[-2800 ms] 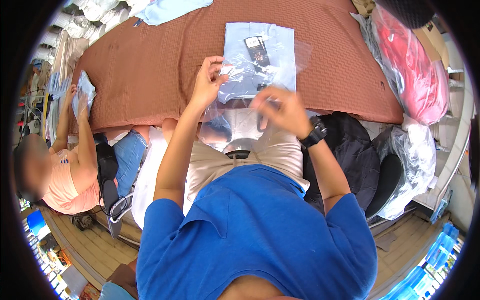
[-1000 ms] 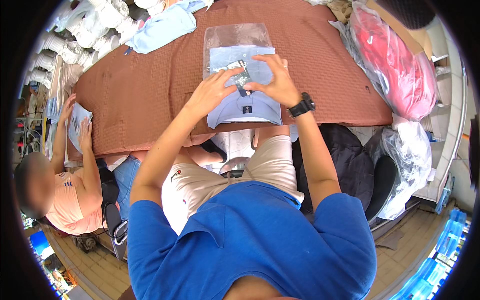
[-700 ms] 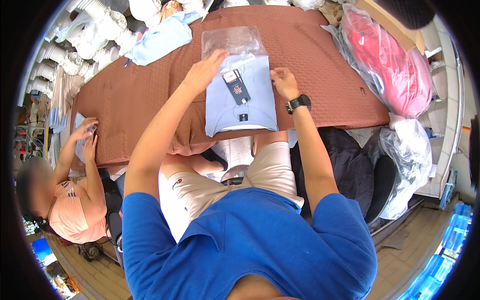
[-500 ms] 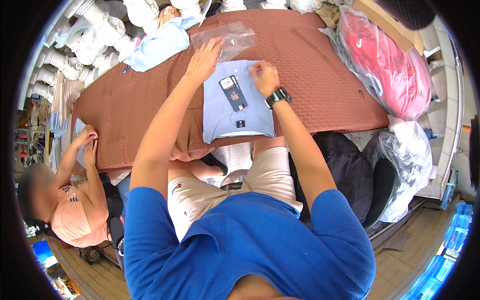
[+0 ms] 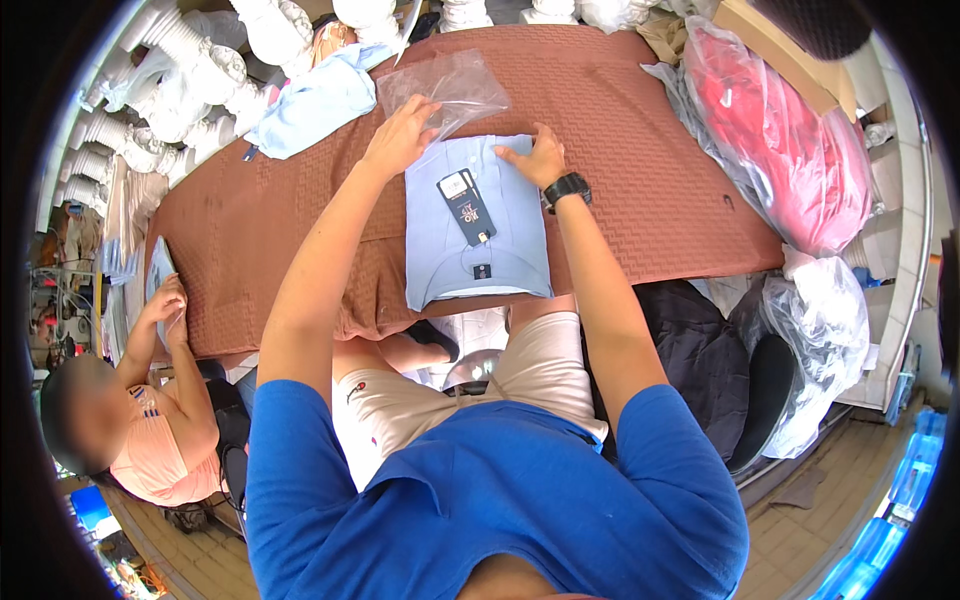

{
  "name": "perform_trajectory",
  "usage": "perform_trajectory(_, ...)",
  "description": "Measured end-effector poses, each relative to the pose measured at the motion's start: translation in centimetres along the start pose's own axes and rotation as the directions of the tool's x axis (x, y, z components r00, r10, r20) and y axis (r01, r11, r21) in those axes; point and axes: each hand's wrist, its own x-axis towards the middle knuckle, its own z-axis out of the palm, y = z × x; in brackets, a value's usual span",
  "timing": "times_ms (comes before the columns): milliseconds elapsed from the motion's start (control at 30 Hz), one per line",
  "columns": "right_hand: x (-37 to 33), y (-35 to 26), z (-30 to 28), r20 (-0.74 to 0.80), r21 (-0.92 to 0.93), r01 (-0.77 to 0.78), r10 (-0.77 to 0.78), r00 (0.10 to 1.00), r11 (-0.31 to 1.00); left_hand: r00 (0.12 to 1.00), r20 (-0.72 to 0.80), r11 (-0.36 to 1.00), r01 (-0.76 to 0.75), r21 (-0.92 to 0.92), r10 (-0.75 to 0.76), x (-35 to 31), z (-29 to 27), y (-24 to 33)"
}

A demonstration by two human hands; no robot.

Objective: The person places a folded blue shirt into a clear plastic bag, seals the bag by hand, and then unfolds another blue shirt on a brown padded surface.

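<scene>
A: What's the biggest thing there?
B: The brown tabletop (image 5: 280, 230). The red bundle (image 5: 775, 130) in plastic lies at its right side; a dark shape cuts into the box (image 5: 785, 55) behind it. A blue cloth (image 5: 320, 105) lies far left.
A: And the shirt (image 5: 428, 240)?
B: Folded, flat, at the near edge in front of the person. The clear bag (image 5: 462, 85) lies just beyond it, partly covered by the left hand (image 5: 402, 138).
A: Is that hand pinching the bag?
B: Its fingers bend over the bag, but I can't tell if they grip.
A: The right hand (image 5: 540, 160)?
B: Thumb and forefinger spread wide at the shirt's far right corner, thumb on the fabric.
A: Anything smaller?
B: A dark tag (image 5: 468, 212) on the shirt, its print blurry, and a little label (image 5: 483, 271) nearer the person.
</scene>
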Motion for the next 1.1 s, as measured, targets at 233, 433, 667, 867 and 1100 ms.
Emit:
perform_trajectory(233, 2.6, -1.7, -1.9, 0.486, 0.289, -0.309, 0.139, 0.863, 0.906, 0.999, -0.042, 0.996, -0.001, -0.088, -0.003, 0.7, 0.3, -2.0)
perform_trajectory(433, 0.1, -2.8, -2.4, 0.512, 0.555, -0.319, -0.014, 0.859, 0.768, 0.998, -0.052, 0.992, 0.032, -0.118, -0.038, 1.1, 0.9, -2.1)
perform_trajectory(667, -3.6, -1.8, -4.1, 0.54, 0.695, -0.467, 0.032, 0.841, 0.547, 0.978, -0.147, 0.989, 0.145, -0.013, -0.145, 1.4, 1.3, -0.9)
perform_trajectory(867, -6.9, -0.1, -4.3, 0.309, 0.853, -0.319, 0.093, 0.946, 0.412, 0.985, -0.15, 0.944, 0.132, 0.303, -0.089, 1.3, 1.2, 0.5)
perform_trajectory(1100, -7.9, 0.6, -4.7, 0.254, 0.875, -0.276, 0.109, 0.961, 0.397, 0.994, 0.099, 0.986, -0.054, 0.16, 0.038, -2.9, 1.3, 3.3)
